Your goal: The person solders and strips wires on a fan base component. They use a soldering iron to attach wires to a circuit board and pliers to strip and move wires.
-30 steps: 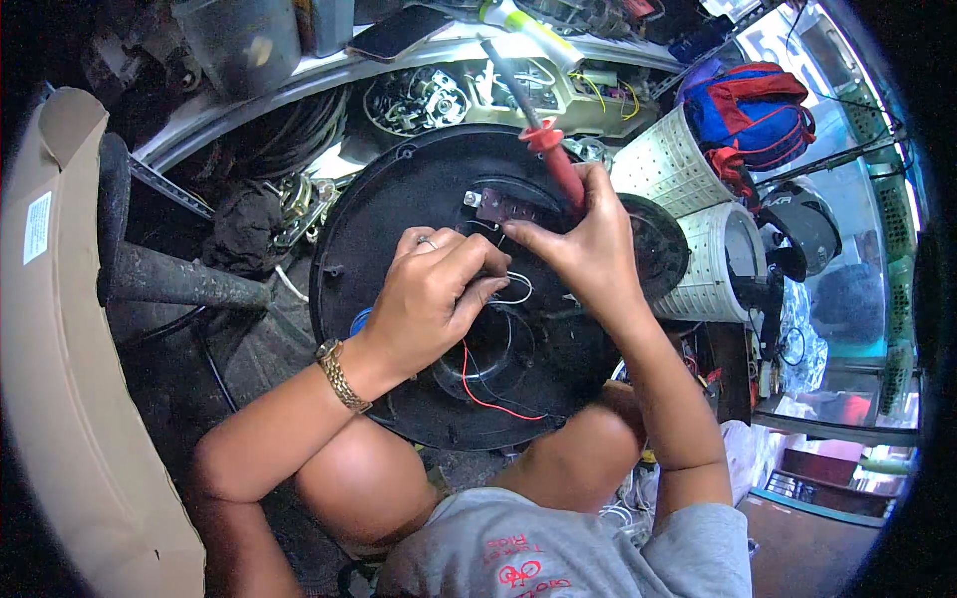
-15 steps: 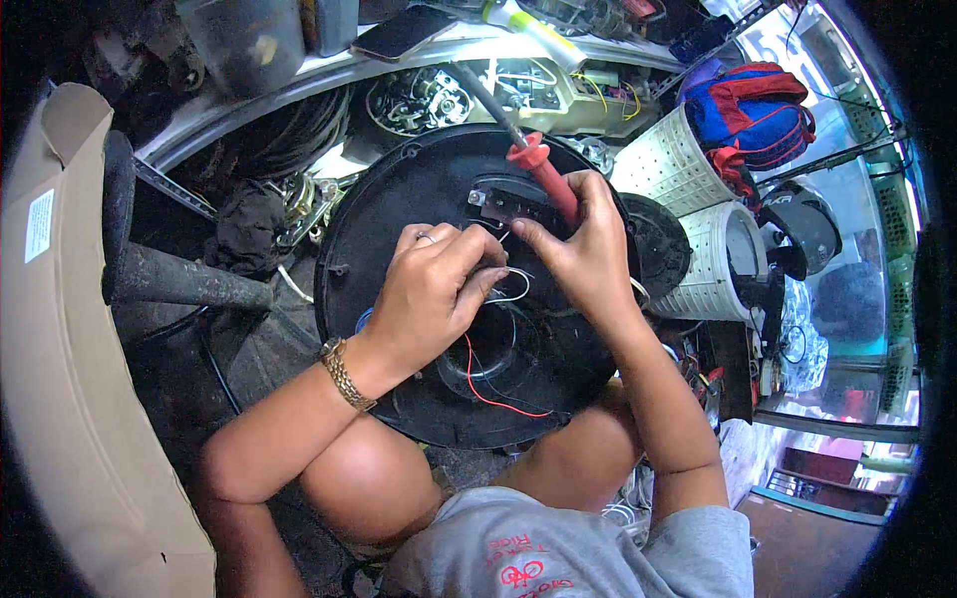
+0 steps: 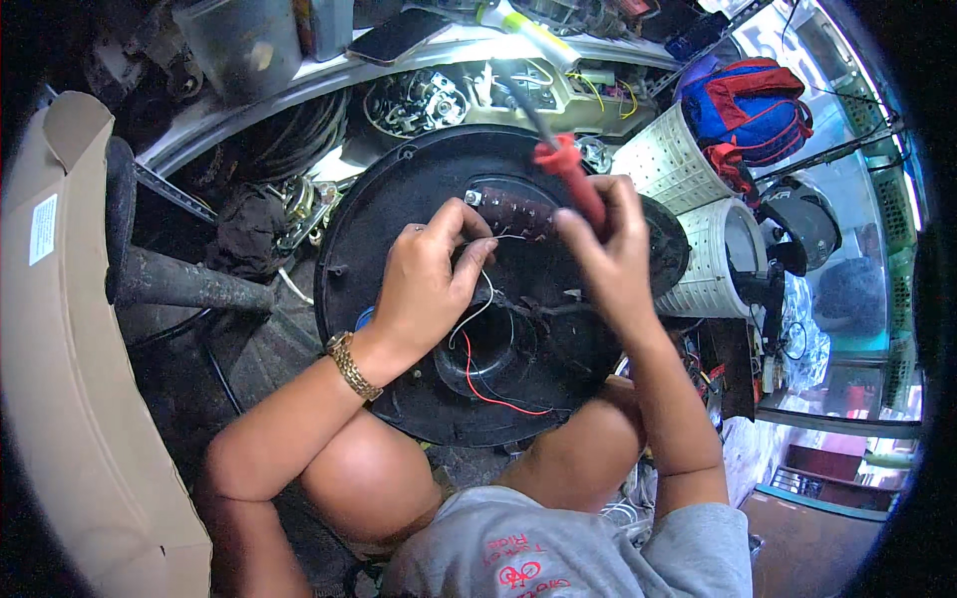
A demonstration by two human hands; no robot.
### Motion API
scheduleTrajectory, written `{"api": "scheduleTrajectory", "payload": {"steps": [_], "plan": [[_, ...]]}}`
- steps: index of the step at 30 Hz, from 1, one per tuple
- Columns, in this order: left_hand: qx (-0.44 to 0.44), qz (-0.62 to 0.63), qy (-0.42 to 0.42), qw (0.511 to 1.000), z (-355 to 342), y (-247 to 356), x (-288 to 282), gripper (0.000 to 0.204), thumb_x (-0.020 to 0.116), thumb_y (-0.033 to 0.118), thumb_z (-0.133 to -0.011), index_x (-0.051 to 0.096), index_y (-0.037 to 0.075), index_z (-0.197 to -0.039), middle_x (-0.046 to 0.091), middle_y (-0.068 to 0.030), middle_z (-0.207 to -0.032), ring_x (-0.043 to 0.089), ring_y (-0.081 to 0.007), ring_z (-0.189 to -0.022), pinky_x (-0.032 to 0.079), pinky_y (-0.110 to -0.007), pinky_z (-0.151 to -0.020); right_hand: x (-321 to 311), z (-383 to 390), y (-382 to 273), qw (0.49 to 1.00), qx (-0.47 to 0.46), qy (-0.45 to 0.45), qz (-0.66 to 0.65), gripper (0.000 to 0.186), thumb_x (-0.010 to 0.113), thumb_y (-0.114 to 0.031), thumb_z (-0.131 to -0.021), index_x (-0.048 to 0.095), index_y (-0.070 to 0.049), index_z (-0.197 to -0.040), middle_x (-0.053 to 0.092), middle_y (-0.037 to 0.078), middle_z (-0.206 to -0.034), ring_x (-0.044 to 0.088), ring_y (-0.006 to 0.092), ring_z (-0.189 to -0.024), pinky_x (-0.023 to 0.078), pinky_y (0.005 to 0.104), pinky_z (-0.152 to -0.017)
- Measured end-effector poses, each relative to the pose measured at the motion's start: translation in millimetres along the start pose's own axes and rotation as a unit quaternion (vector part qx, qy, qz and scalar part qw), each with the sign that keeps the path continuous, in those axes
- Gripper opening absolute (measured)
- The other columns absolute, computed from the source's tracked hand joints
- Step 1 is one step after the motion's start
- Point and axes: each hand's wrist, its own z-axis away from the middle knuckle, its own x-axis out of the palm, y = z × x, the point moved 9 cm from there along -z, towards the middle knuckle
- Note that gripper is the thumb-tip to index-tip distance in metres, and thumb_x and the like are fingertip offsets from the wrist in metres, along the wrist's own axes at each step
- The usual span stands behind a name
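In front of my knees lies a round black plastic base (image 3: 369, 239), its hollow side up. A dark switch block (image 3: 513, 211) with several metal tabs is set in its far part. My left hand (image 3: 424, 274) is closed at the block's near left edge, pinching a thin white wire (image 3: 485, 304) that curves down toward the base's round central well. Gripped in my right hand (image 3: 610, 239), slightly blurred, is a soldering iron (image 3: 578, 184) with a red handle. Its metal shaft points up and left, beyond the block. A red wire (image 3: 478, 389) runs out of the well.
A cardboard box (image 3: 75, 329) stands along the left side, beside a black tubular post (image 3: 189, 281). White perforated baskets (image 3: 663, 164) and a blue-red bag (image 3: 753, 110) are at right. Metal parts, a lit lamp (image 3: 533, 38) and a phone (image 3: 402, 37) lie at the back.
My right hand has shifted right with the soldering iron, baring more of the switch block. My left hand has edged up toward the block, and the white wire's loop now hangs lower.
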Motion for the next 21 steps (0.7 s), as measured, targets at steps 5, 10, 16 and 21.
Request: {"api": "scheduleTrajectory", "payload": {"steps": [5,10,16,21], "plan": [[-0.04,0.036,0.005,0.999,-1.0,-8.5,-1.1,0.007,0.058,0.0,-0.086,0.051,-0.001,-0.087,0.068,-0.0137,-0.073,0.068,-0.0169,-0.071,0.05,-0.027,-0.061,-53.1,9.4,5.4,0.997,0.021,0.001,-0.079,0.026,0.06,-0.013,-0.086,0.053,0.002,-0.105,0.056,0.008,-0.096,0.052,0.0145,-0.089,0.041,0.0276,-0.083],[-0.044,0.041,0.014,0.998,-1.2,-9.2,-3.7,0.008,0.058,-0.001,-0.086,0.05,-0.001,-0.085,0.068,-0.0141,-0.073,0.068,-0.0169,-0.072,0.05,-0.027,-0.061,-96.4,24.2,-12.4,0.999,-0.018,0.008,0.034,0.027,0.061,0.004,-0.08,0.058,0.001,-0.107,0.061,0.007,-0.096,0.055,0.0118,-0.092,0.044,0.0255,-0.082],[-0.037,0.026,0.014,0.999,-4.4,-8.2,-2.5,0.007,0.057,-0.002,-0.084,0.051,-0.002,-0.082,0.068,-0.0144,-0.073,0.069,-0.0185,-0.071,0.051,-0.028,-0.061,-103.4,18.7,-42.9,0.954,-0.147,0.012,0.261,0.039,0.062,0.007,-0.061,0.069,-0.007,-0.097,0.059,0.01,-0.085,0.054,0.026,-0.081,0.043,0.0334,-0.074],[-0.036,0.004,0.024,0.999,-5.2,-8.5,-5.5,0.006,0.058,-0.001,-0.083,0.052,-0.002,-0.081,0.068,-0.0146,-0.071,0.069,-0.02,-0.069,0.05,-0.029,-0.059,-77.0,8.8,-52.3,0.924,-0.195,-0.04,0.327,0.038,0.064,0.001,-0.062,0.071,-0.013,-0.096,0.058,0.007,-0.083,0.051,0.027,-0.08,0.04,0.0362,-0.072]]}}
